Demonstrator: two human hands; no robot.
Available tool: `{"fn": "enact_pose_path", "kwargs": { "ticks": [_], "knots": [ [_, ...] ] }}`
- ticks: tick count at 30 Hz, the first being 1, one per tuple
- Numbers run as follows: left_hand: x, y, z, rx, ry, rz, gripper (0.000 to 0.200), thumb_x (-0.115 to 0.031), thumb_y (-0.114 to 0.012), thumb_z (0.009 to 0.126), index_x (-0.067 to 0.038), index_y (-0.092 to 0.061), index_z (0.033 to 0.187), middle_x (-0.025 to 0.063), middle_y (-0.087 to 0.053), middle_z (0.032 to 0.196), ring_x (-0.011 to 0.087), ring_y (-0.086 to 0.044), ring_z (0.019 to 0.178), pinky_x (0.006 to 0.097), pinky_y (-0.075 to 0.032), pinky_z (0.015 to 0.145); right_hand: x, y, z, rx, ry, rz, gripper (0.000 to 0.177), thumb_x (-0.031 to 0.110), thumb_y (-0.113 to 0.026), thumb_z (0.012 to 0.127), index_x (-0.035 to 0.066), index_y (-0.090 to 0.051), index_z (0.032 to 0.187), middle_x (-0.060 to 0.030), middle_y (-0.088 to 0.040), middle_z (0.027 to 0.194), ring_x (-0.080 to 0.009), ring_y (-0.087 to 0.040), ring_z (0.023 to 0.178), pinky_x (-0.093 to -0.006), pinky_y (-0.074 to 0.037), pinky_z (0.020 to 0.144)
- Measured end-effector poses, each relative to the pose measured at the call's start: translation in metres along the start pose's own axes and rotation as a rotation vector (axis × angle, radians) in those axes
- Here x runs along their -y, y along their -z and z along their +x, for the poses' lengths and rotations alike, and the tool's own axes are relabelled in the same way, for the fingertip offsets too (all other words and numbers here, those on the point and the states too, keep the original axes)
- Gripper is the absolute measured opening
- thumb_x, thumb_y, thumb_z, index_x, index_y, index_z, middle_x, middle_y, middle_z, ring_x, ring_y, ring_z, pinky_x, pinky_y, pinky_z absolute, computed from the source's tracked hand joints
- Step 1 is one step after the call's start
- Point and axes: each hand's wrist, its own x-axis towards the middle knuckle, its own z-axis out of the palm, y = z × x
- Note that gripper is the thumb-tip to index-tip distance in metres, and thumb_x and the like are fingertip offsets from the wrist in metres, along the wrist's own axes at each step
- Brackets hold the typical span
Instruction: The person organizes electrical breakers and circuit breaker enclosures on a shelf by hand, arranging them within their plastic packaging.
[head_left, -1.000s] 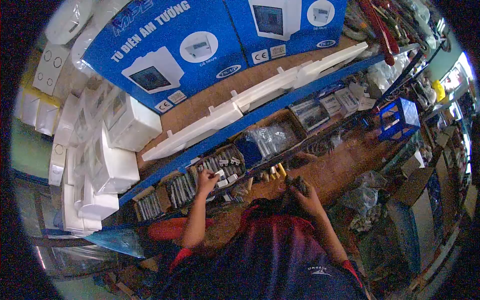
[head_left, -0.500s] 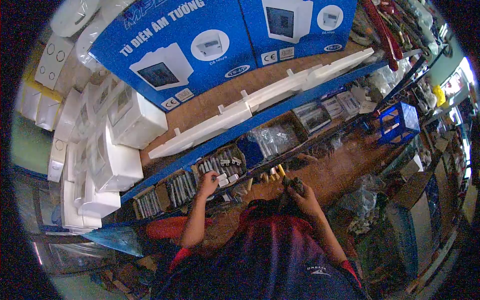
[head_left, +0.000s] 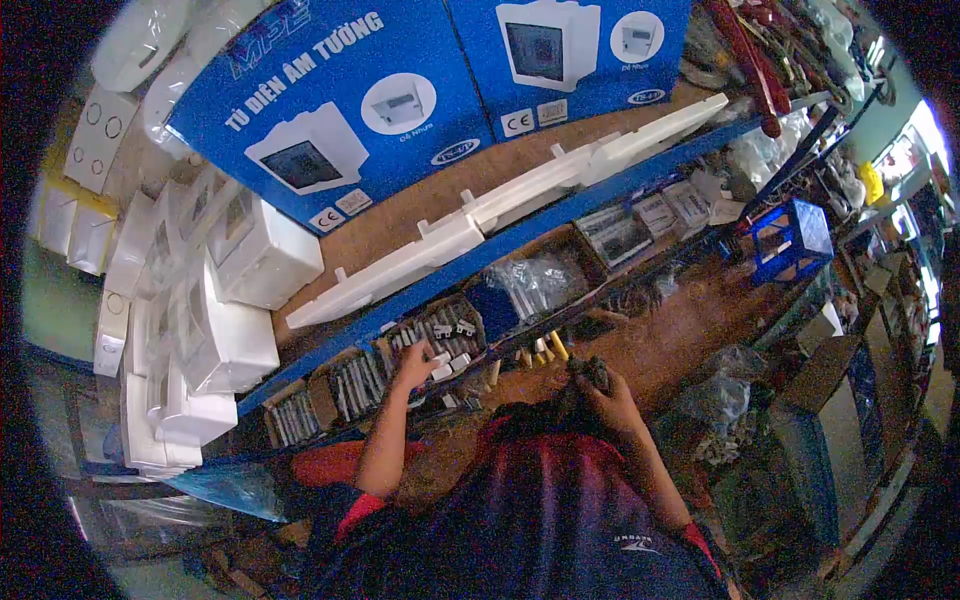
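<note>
My left hand [head_left: 415, 366] is over the near edge of a cardboard box [head_left: 474, 322] filled with small white and grey parts. Its fingers are curled close to a white block [head_left: 459, 362], and whether they grip anything is too small to tell. On the right, my right hand [head_left: 612, 398] is wrapped round a dark tool [head_left: 590, 374], whose exact kind is unclear. A yellow stick-like piece [head_left: 558, 345] rises just beyond the tool.
Blue printed cartons [head_left: 400, 60] stand on the upper shelf behind long white panels [head_left: 400, 270]. White enclosures [head_left: 262, 250] are stacked at left. Boxes of flat parts [head_left: 352, 385] line the lower shelf. A blue plastic crate [head_left: 800, 240] and clear plastic bags [head_left: 722, 385] are at right.
The view has shifted slightly, so the shelf goods appear a little further left. My left hand stays by the box of small parts with its fingers slightly moved. My right hand keeps the dark tool.
</note>
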Motion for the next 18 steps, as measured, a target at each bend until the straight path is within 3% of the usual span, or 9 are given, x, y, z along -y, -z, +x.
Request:
{"fn": "enact_pose_path", "kwargs": {
  "ticks": [3,6,9,15,18],
  "knots": [
    [0.014,0.000,-0.002,-0.064,-0.084,-0.133,0.019,-0.008,-0.072,0.069,-0.002,-0.056,0.078,0.0115,-0.060,0.073,0.0244,-0.061,0.072,0.0381,-0.046,0.067,0.036,0.000,-0.011,-0.031,0.007,-0.035,0.036,0.008,-0.060,0.084,-0.001,-0.053,0.118,-0.0074,-0.063,0.105,-0.0148,-0.057,0.097,-0.0291,-0.044,0.086],
    [0.012,0.004,-0.014,-0.051,0.062,-0.232,0.021,0.001,-0.069,0.070,-0.003,-0.051,0.081,0.0042,-0.054,0.079,0.0140,-0.054,0.075,0.0295,-0.046,0.068,0.048,-0.002,-0.014,-0.031,-0.027,0.045,0.032,0.011,-0.060,0.085,-0.001,-0.055,0.114,-0.0059,-0.063,0.102,-0.0139,-0.057,0.093,-0.0283,-0.045,0.084],
    [0.011,0.002,-0.015,-0.079,-0.096,-0.053,0.016,-0.004,-0.070,0.070,-0.003,-0.058,0.081,0.0099,-0.059,0.072,0.0236,-0.059,0.071,0.0348,-0.047,0.066,0.045,-0.003,-0.013,-0.039,-0.033,0.016,0.029,0.014,-0.060,0.087,-0.001,-0.056,0.111,-0.0048,-0.063,0.100,-0.0131,-0.057,0.090,-0.0277,-0.046,0.081],
    [-0.035,0.011,-0.034,-0.194,-0.125,-0.104,0.018,-0.006,-0.071,0.071,-0.002,-0.059,0.084,0.0103,-0.058,0.078,0.0264,-0.058,0.079,0.0354,-0.046,0.075,0.029,-0.004,-0.008,-0.055,-0.003,-0.002,0.029,0.015,-0.061,0.087,-0.001,-0.057,0.110,-0.0055,-0.064,0.099,-0.0133,-0.057,0.089,-0.0277,-0.046,0.080],
    [0.005,0.009,-0.009,-0.423,-0.704,1.188,0.008,-0.006,-0.058,0.081,-0.002,-0.052,0.078,0.0050,-0.045,0.072,0.0190,-0.043,0.069,0.0269,-0.035,0.068,0.027,-0.002,-0.007,-0.048,0.016,0.007,0.029,0.015,-0.061,0.086,-0.001,-0.057,0.110,-0.0059,-0.064,0.099,-0.0137,-0.058,0.089,-0.0281,-0.046,0.080]
  ]
}}
